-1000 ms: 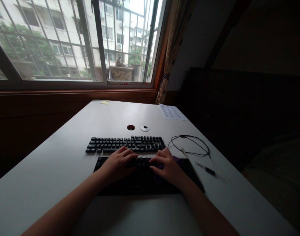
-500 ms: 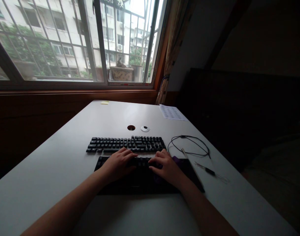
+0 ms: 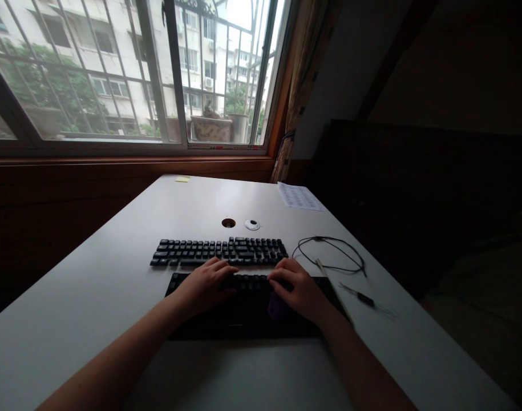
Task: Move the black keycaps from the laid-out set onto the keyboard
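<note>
On the white counter (image 3: pixel 93 285), left hand (image 3: pixel 205 285) and right hand (image 3: pixel 301 291) are over the near black keyboard (image 3: pixel 243 322), fingers (image 3: pixel 283 274) partly curled, any hold indeterminable.

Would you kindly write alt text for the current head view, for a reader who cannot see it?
A person's left hand and right hand are over a dark keyboard on a white desk. Beyond it lie rows of black keycaps, with a looped cable to the right.
</note>
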{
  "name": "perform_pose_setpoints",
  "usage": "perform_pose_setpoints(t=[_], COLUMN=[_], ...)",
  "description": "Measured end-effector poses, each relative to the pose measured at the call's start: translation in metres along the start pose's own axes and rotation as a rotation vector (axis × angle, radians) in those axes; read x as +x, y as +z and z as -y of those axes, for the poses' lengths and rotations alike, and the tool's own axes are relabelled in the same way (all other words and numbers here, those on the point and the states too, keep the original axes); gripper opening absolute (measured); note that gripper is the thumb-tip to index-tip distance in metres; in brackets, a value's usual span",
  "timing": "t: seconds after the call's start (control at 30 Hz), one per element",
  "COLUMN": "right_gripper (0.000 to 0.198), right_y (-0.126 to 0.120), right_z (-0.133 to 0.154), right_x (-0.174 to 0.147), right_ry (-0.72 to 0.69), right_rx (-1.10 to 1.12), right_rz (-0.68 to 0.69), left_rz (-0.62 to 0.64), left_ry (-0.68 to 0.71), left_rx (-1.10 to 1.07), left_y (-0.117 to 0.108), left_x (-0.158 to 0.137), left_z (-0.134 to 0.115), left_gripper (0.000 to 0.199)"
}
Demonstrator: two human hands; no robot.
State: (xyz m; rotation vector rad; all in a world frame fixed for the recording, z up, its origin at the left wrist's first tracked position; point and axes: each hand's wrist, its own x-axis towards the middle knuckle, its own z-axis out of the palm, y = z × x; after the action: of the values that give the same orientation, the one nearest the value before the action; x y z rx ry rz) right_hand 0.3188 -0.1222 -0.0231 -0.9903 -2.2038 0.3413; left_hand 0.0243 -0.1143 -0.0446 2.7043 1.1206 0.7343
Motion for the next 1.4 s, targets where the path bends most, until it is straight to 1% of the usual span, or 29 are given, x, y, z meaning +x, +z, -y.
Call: perform_pose_setpoints(t=[0.17,0.27,0.4,0.5,0.6,0.8,1.0,1.17,1.3,1.4], right_gripper=[0.003,0.012,0.02,0.025,0.029,0.028,0.025,0.026,0.037,0.047], right_y=[-0.018,-0.023,-0.017,-0.01,-0.005,0.001,0.006,0.004,0.004,0.006], right_z=[0.0,0.0,0.007,0.013,0.013,0.004,0.006,0.006,0.005,0.006], right_x=[-0.003,-0.005,-0.004,-0.003,-0.004,-0.008,-0.008,-0.008,-0.018,-0.026], right_ry=[-0.005,0.019,-0.013,-0.073,-0.084,-0.074,-0.099,-0.098,-0.101,-0.09], right_rx=[0.057,0.052,0.046,0.014,-0.026,-0.03,-0.034,-0.043,-0.086,-0.12], right_rz=[0.18,0.24,0.196,0.206,0.216,0.23,0.178,0.201,0.243,0.234], left_rz=[0.024,0.017,0.0,0.004,0.005,-0.001,-0.014,-0.013,-0.001,0.01], left_ry=[-0.018,-0.015,-0.007,-0.012,-0.018,-0.029,-0.052,-0.067,-0.107,-0.117], left_rx=[-0.001,-0.013,-0.024,-0.023,-0.024,-0.021,-0.039,-0.051,-0.054,-0.063], left_y=[-0.002,-0.001,0.0,0.0,0.0,0.001,0.003,0.005,0.004,0.003], left_x=[0.001,0.001,0.001,0.001,0.001,0.002,0.002,0.0,0.0,0.001], left_z=[-0.001,0.0,0.001,0.0,0.0,0.0,0.001,0.001,0.0,-0.001], left_gripper=[0.04,0.039,0.037,0.037,0.038,0.038,0.038,0.036,0.034,0.035])
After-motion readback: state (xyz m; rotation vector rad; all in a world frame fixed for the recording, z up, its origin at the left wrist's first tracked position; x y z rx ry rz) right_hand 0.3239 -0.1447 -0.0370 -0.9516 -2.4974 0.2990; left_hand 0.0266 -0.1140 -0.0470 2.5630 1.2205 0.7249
